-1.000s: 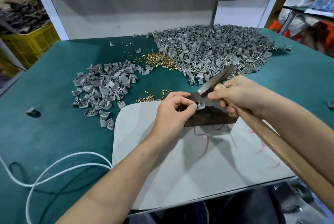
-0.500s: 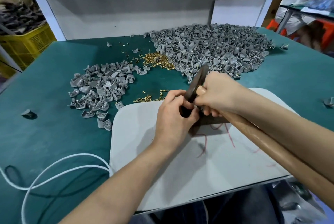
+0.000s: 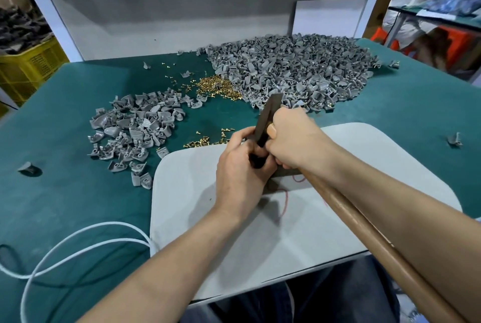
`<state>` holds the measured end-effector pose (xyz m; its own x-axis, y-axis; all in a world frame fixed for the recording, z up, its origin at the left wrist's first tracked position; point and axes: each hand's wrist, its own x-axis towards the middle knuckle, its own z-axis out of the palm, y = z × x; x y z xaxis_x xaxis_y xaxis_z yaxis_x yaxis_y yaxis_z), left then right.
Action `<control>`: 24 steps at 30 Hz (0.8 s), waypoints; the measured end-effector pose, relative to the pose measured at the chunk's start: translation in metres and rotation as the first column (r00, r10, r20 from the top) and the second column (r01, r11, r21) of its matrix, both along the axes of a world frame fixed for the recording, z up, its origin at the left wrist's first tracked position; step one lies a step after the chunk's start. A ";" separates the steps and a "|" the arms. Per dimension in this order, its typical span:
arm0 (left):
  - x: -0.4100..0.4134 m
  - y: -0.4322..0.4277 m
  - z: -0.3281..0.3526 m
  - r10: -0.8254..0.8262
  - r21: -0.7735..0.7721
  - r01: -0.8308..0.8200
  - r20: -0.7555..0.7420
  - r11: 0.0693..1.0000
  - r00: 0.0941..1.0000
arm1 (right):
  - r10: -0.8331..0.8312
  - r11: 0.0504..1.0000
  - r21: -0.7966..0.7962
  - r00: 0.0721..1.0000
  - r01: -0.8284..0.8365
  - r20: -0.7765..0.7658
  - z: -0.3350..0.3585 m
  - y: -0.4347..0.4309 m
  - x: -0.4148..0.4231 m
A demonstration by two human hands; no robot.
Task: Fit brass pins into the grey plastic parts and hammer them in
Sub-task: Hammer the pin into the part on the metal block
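My left hand [image 3: 242,166] is curled over the dark metal block [image 3: 287,173] on the white board [image 3: 299,223]. It pinches a grey plastic part that its fingers and the hammer hide. My right hand [image 3: 294,137] grips the hammer close under its steel head [image 3: 269,116]. The head's lower end sits down between my two hands, and the wooden handle [image 3: 364,234] runs back to the lower right. A big heap of grey parts [image 3: 299,72] lies at the back. A smaller spread of grey parts [image 3: 135,124] lies to the left. Brass pins [image 3: 218,87] lie between the two.
A few loose brass pins [image 3: 205,140] lie just beyond the board's far edge. A white cable [image 3: 78,239] loops over the green mat at lower left. Single grey parts lie at far left [image 3: 26,167] and right [image 3: 454,139]. A yellow crate [image 3: 28,67] stands off the table's left.
The hammer head has swung from a raised tilt down onto the spot where my left fingers pinch the part. My right hand has closed in against my left hand.
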<state>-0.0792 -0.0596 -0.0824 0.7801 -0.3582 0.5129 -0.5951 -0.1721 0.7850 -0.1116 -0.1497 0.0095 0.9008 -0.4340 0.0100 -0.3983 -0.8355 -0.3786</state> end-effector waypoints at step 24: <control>0.011 0.004 0.006 -0.065 0.005 0.067 -0.172 0.998 0.983 | 0.107 0.986 -0.117 0.990 -0.116 -0.087 0.039 -0.022 -0.033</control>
